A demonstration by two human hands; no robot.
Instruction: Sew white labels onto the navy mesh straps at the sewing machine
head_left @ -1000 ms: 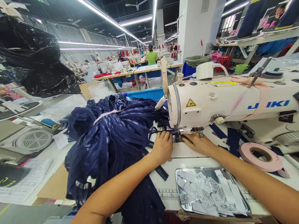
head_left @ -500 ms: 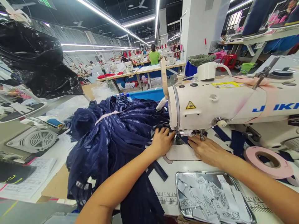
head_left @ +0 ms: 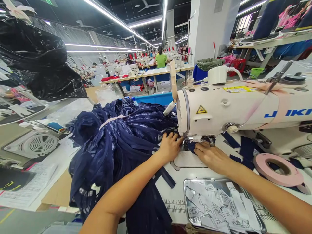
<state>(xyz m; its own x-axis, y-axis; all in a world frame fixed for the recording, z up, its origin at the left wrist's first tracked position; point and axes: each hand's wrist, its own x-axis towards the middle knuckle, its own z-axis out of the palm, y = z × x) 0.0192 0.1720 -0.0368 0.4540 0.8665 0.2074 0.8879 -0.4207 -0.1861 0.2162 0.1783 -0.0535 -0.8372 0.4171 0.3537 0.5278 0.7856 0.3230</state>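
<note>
A cream sewing machine (head_left: 234,107) stands across the right of the table. A heap of navy blue fabric (head_left: 114,146) lies to its left and trails down over the table's front edge. My left hand (head_left: 170,147) rests on the navy fabric just left of the needle, fingers curled down onto the cloth. My right hand (head_left: 210,156) lies flat on the plate under the machine head, fingertips pressing a navy strip at the presser foot (head_left: 188,143). The needle itself is hidden behind my fingers.
A metal tray (head_left: 258,213) of white printed labels sits at the front right. A roll of pink tape (head_left: 278,165) lies under the machine arm. Papers, a grey fan grille (head_left: 36,144) and a black plastic bag (head_left: 36,61) are at left. Other workers sit at distant tables.
Both hands have slid forward toward the needle, feeding the navy fabric under the machine head. My left hand has moved up closer to the head.
</note>
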